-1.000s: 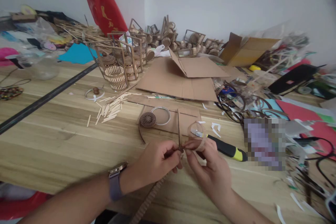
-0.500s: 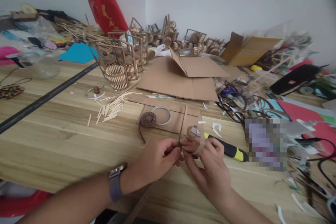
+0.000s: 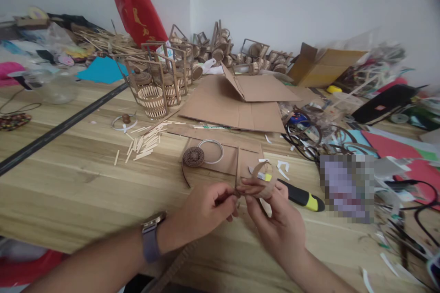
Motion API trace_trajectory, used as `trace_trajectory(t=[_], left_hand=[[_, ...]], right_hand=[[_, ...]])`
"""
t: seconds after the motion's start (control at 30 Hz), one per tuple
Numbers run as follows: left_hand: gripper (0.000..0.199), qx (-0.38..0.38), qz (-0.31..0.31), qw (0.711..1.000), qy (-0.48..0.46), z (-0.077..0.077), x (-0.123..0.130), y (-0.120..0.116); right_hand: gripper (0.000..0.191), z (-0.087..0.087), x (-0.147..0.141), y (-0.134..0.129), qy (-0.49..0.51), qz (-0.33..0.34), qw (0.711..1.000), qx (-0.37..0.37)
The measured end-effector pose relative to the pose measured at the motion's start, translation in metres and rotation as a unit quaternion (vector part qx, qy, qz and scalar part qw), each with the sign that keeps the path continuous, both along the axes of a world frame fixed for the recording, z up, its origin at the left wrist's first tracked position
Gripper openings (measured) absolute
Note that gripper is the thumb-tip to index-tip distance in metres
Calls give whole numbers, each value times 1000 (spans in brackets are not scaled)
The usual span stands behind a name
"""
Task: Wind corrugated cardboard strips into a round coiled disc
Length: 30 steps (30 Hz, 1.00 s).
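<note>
Fingertips of our left hand point(image 3: 213, 203) pinch a narrow brown strip point(image 3: 238, 165), which stands up between our hands, above the near part of the counter point(image 3: 103, 201). Our right hand point(image 3: 280, 219), fingers drawn together beside it, holds a curling pale brown band point(image 3: 270, 187). Since the earlier frame, the strip's top has swung from a rightward lean to nearly upright, and the band has shifted right over our fingers. Our fingers hide where strip and band meet, so we cannot tell whether they join. Below, a ribbed length point(image 3: 178, 261) is blurred and cut off by the lower edge.
</note>
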State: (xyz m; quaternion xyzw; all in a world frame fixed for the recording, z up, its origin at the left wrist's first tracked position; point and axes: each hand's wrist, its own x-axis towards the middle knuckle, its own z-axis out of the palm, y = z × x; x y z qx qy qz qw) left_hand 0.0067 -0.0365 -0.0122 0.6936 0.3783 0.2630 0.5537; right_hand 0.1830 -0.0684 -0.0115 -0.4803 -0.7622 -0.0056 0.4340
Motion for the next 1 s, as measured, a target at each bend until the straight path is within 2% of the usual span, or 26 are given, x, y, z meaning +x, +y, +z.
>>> trace_trajectory(t=[0.2,0.33,0.73,1.0], left_hand=[[32,-38,-9,998,-50,-4,2,3],[31,-41,1,998,-37,-6,2,3],[31,-13,-12,1000,-6,-4,-1,0],[35,-40,-15,998,-42,-5,1,3]], right_hand=[[8,-4,0,0,-36,10,999,19],[6,-4,-1,1,-59,9,998,26],[10,1,2,1,-15,3,1000,-10],[6,-2,0,1,-27,12,999,17]])
